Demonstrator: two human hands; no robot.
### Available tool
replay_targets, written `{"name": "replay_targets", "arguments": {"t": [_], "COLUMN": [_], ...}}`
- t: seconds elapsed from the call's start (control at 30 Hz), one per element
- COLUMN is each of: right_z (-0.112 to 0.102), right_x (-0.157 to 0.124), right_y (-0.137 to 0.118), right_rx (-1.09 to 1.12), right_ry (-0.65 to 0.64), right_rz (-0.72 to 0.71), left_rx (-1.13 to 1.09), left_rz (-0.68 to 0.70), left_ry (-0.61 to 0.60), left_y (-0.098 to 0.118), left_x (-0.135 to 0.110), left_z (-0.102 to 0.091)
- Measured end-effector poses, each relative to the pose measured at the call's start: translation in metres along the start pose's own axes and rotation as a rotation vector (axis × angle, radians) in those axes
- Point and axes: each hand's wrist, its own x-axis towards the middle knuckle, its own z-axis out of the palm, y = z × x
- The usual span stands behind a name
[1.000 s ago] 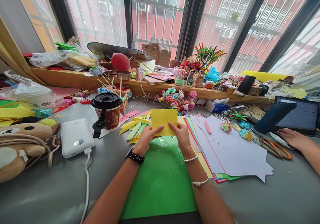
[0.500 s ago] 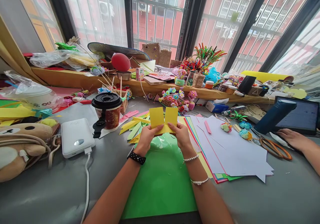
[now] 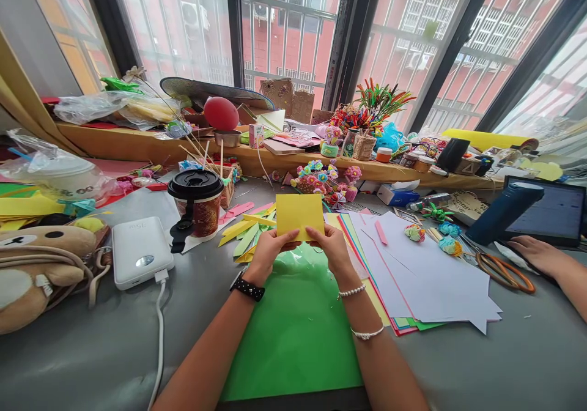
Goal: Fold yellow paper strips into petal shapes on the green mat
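Observation:
My left hand (image 3: 269,253) pinches the lower left of a yellow paper square (image 3: 299,214), thumb in front and fingers behind. At its lower right, my right hand (image 3: 334,253) grips the same paper in a like way. The square stands upright, facing me, and no gap shows across its front. Whether it is one sheet or overlapping pieces, I cannot tell. Beneath both hands lies a glossy green sheet (image 3: 293,337). Yellow and green paper strips (image 3: 247,240) are scattered just beyond my left hand.
On the left are a lidded coffee cup (image 3: 197,206), a white power bank (image 3: 142,253) and a plush toy (image 3: 41,270). To the right lie stacked paper sheets (image 3: 426,282), scissors (image 3: 504,272) and a dark blue bottle (image 3: 504,215). Another person's hand (image 3: 532,253) rests by a laptop (image 3: 559,212).
The yellow paper showed as two upright parts with a gap between them; now it shows as one unbroken square. My hands stay nearly in place, still gripping it.

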Motion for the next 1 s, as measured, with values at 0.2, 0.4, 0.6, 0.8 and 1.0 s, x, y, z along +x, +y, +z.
{"name": "replay_targets", "arguments": {"t": [0.2,0.4,0.6,0.8,1.0], "right_z": [0.0031,0.0041,0.0011,0.0012,0.0048], "right_x": [0.001,0.0004,-0.0007,-0.0009,-0.0013], "right_y": [0.0015,0.0015,-0.0013,-0.0013,-0.0012], "right_rx": [0.13,0.128,0.037,0.045,0.135], "right_ry": [0.052,0.059,0.044,0.029,0.077], "right_rz": [0.119,0.097,-0.015,0.061,0.095], "left_rx": [0.011,0.018,0.066,0.041,0.035], "left_rz": [0.096,0.083,-0.004,0.034,0.093], "left_ry": [0.082,0.092,-0.019,0.014,0.077], "left_y": [-0.0013,-0.001,-0.0008,-0.0004,-0.0004], "left_x": [-0.0007,-0.0012,-0.0008,-0.0012,-0.0022], "left_z": [0.0067,0.0066,-0.0001,0.0023,0.0086]}}
